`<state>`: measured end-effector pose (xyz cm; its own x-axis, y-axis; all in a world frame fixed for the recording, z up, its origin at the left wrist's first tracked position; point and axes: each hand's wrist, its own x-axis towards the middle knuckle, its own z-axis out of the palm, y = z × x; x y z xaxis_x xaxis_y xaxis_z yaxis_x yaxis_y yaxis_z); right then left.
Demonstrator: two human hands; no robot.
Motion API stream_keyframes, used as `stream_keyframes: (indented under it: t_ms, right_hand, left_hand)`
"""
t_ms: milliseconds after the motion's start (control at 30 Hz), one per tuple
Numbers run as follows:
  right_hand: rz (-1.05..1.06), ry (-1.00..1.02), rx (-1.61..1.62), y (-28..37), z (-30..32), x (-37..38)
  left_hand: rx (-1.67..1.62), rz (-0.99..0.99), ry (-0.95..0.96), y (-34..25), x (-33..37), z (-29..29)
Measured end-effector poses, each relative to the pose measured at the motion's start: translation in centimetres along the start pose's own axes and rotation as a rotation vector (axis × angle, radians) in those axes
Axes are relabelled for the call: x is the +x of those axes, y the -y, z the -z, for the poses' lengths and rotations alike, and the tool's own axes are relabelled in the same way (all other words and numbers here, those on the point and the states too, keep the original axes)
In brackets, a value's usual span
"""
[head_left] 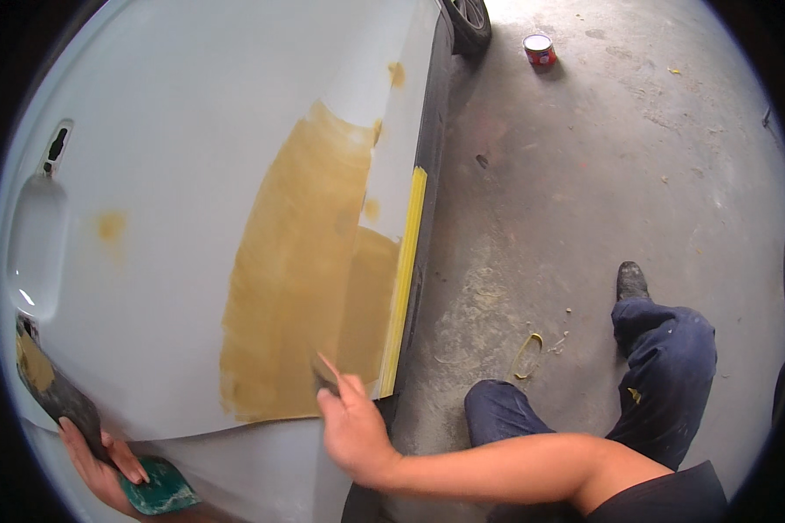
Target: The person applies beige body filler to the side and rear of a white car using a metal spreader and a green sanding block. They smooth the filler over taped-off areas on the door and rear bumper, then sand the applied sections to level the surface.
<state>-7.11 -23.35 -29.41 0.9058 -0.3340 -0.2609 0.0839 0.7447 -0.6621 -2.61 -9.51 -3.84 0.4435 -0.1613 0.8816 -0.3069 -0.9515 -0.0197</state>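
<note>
a: where is the thin spreader [324, 381]?
b: at the near end of the tan patch [292, 253], on the pale car door [166, 174]. the right hand [358, 438] pinches it between thumb and fingers.
a: and the left hand [103, 475]?
b: it grips a dark board [71, 408] with tan paste on it. a green spreader [161, 488] is in that hand too.
a: what else?
b: yellow tape [404, 279] runs beside the patch. a red tin [540, 55] stands farther off, on the floor [532, 192].

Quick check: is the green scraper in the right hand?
No, the green scraper is in the left hand, while the right hand holds a thin spreader at the tan patch.
</note>
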Motion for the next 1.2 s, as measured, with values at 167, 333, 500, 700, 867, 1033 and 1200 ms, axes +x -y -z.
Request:
stream_keyframes:
  t_ms: [167,333,500,700,867,1033,1200]
  right_hand:
    - [-0.228,-0.094,-0.053,-4.2,4.3,-0.3]
    - [-0.291,-0.252,0.380,-8.3,7.5,2.4]
    - [-0.260,-0.212,0.477,-9.7,7.3,3.9]
    - [-0.266,-0.186,0.471,-10.0,6.6,4.4]
    - [-0.266,-0.211,0.490,-10.4,5.7,5.0]
    - [-0.290,-0.291,0.210,-10.8,4.0,5.3]
    - [-0.199,-0.287,-0.101,-7.1,1.8,2.7]
  left_hand:
    - [-0.334,-0.019,0.033,-0.2,0.3,0.0]
    - [-0.615,0.250,-0.076,-4.3,-0.5,-1.4]
    - [-0.639,0.254,-0.133,-4.8,-0.3,-1.8]
    - [-0.533,0.201,-0.130,-3.8,-0.3,-1.7]
    - [-0.795,0.135,0.461,0.0,1.9,2.2]
    - [-0.407,0.220,-0.162,-4.1,-0.4,-1.5]
    - [-0.474,0.242,-0.124,-4.4,-0.3,-0.3]
